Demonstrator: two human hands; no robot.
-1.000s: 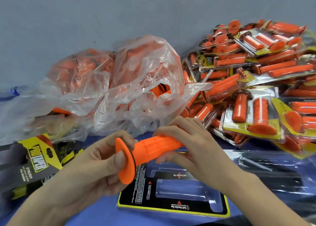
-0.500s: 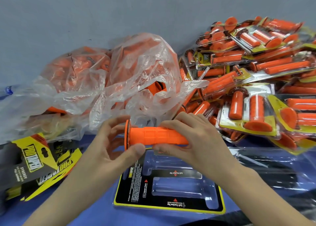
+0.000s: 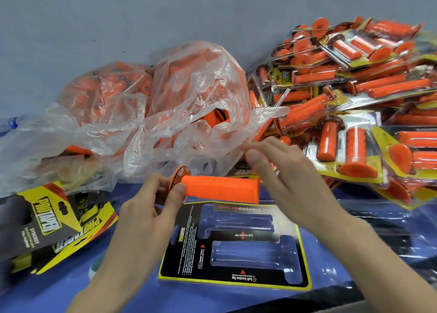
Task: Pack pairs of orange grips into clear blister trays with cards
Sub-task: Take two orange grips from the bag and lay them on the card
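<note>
**One grip in hand, two tray cavities unfilled**

1. Blister tray [image 3: 238, 235]: lies flat on the blue desk [image 3: 123, 289], over a black card with a yellow border. Both moulded cavities hold nothing. The card's print reads upside down from this view.
2. Orange grip [image 3: 220, 188]: held level just above the tray's far edge, with its flange end to the left and its plain end to the right.
3. Left hand [image 3: 151, 206]: thumb and fingers pinch the grip at the flange end.
4. Right hand [image 3: 283, 178]: fingers loosely extended and spread, holding nothing, over the grip's plain end. Motion blur hides whether it touches the grip.
5. Clear plastic bag [image 3: 165, 114]: sits behind the hands, crumpled and torn open at the middle. It contains loose orange grips, and the film obscures their number.
6. Pile of packed blister packs [image 3: 354, 95]: heaped at the right, each pack holding a pair of orange grips on a yellow card. The frame edge cuts the pile off.
7. Stack of printed cards [image 3: 59, 220]: lies at the left, partly under the bag.
8. Clear plastic at the right, beside the tray, is too reflective to identify.
</note>
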